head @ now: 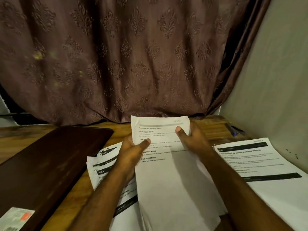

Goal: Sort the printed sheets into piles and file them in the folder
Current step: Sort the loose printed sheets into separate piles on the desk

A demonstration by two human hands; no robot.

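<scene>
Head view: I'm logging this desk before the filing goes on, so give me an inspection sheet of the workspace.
Surface: wooden desk, mostly covered.
Job's things: stack of sheets held up in both hands; left pile fanned beneath the left arm; right pile lying flat; dark folder closed at left.
Clutter: blue pen at the back right; small packet on the folder's near corner.
Grips: left hand and right hand each grip the stack, thumbs on top.
Cables: nothing seen.
Surroundings: brown patterned curtain behind; plain wall at right.
</scene>
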